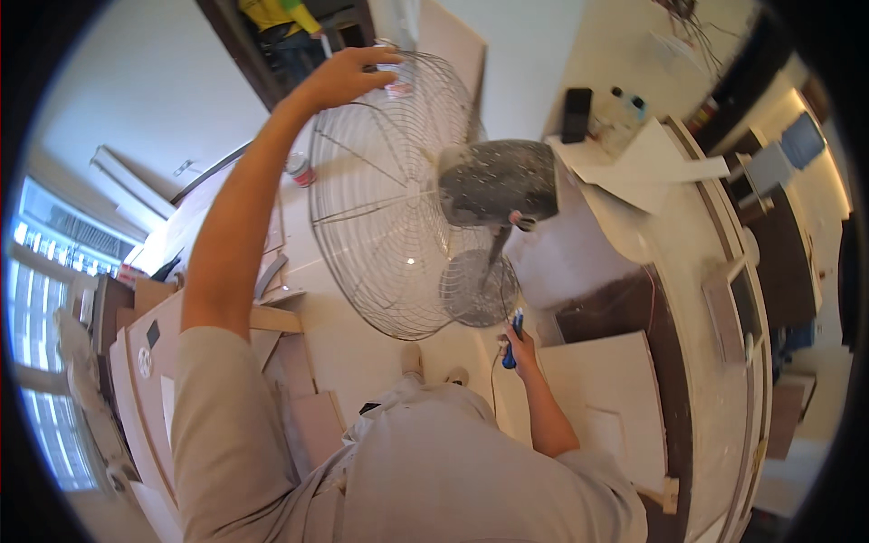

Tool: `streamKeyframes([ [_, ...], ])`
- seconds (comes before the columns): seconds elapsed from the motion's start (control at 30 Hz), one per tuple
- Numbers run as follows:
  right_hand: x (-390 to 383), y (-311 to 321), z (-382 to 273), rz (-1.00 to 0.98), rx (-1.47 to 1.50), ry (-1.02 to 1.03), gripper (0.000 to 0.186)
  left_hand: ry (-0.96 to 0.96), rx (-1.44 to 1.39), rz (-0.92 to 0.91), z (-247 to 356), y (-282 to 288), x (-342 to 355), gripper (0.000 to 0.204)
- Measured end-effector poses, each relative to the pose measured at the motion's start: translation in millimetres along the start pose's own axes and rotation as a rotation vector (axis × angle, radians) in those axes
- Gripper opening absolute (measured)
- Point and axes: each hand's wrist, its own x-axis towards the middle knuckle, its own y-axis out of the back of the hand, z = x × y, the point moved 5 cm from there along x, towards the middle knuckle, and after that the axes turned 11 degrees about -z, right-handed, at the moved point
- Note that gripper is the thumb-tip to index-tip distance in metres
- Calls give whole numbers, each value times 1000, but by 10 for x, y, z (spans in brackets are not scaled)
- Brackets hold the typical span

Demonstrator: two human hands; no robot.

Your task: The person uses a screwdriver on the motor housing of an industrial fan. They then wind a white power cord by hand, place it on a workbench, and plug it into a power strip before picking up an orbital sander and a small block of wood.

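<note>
A large pedestal fan with a round wire guard (362,244) stands before me. Its dark motor housing (498,181) is speckled with pale spots, and its round base (480,294) rests on the floor. My left hand (348,77) is up at the top edge of the guard, fingers and thumb loosely around the rim. A red-and-white can (398,83) shows just past its fingertips, apparently behind the wires. Low beside the base, my right hand (522,351) is closed on a blue-handled tool (517,326) whose kind is hard to make out. A thin cable hangs next to it.
Another red-and-white can (300,169) stands left of the fan. At right, a curved counter (670,240) carries a black phone (577,115), bottles and pale sheets. Boards (602,398) lean below it; more panels (312,425) lie left. A person (281,27) stands in the far doorway.
</note>
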Motion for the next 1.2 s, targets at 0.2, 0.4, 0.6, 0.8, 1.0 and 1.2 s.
streamKeyframes([
  [0.2, -174, 12, 38, 13, -42, 0, 41, 30, -4, -85, 215, -19, 96, 44],
  [0.4, -286, 1, 188, 22, -43, -15, 45, 36, 140, -66, 260, 63, 118, 48],
  [0.6, -294, 79, 307, 39, -37, -43, 44, 27, 168, -42, 366, 31, 161, 47],
  [0.8, -262, 48, 308, 55, -50, -48, 43, 17, 205, 14, 348, 26, 209, 45],
  [1.0, -269, 57, 335, 49, -37, -67, 46, -32, 171, 58, 394, 14, 277, 46],
  [1.2, -255, 72, 376, 29, -37, -64, 46, 10, 212, 57, 393, 9, 304, 45],
])
